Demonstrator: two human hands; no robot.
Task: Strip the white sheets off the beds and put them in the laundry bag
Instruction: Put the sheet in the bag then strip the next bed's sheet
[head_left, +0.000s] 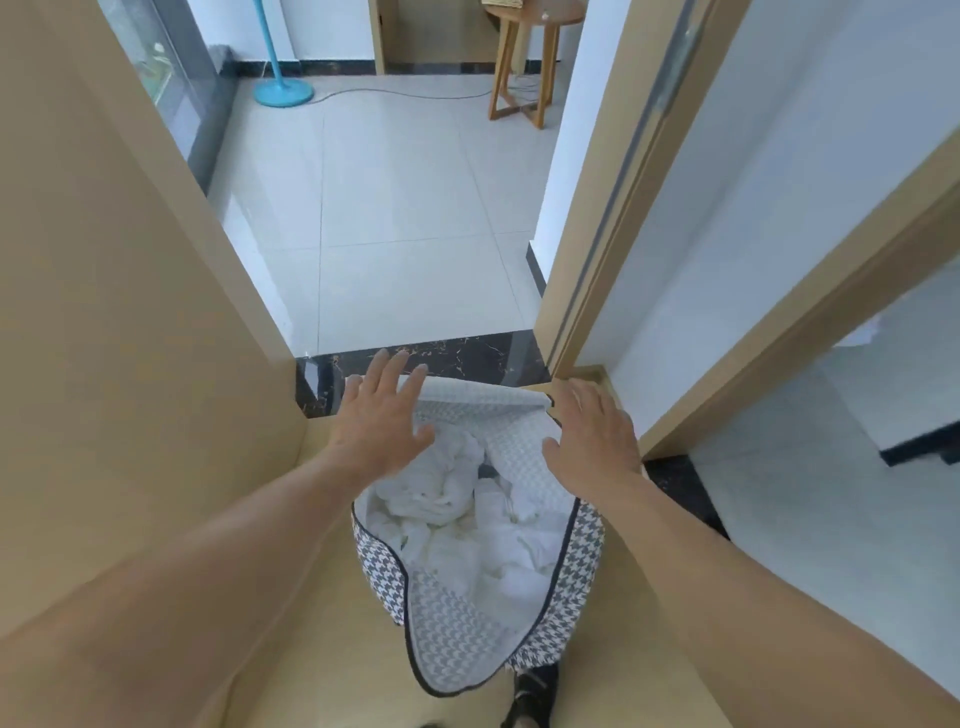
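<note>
**While both hands hover, the sheets sit below them in the bag**

Although neither hand grips anything, both are stretched over the far end of the black-and-white houndstooth fabric laundry bag (584, 525) with dark piping. The left hand (384, 415) has its fingers straight and fanned apart. The right hand (592, 436) has its fingers straight and closer together, over the folded far rim. Whether either palm touches the cloth cannot be told.

The crumpled white sheets (457, 499) lie inside the bag, below the fingertips, back toward the wrists and between the two hands. The left thumb is just above the bundle, so that hand looks the nearer one for pressing it down. The bag's long axis runs from the person's dark shoe (535, 696) away toward the dark marble threshold (467, 358), in line with both forearms.

No brand, label or writing can be read on the bag or the sheets.
</note>
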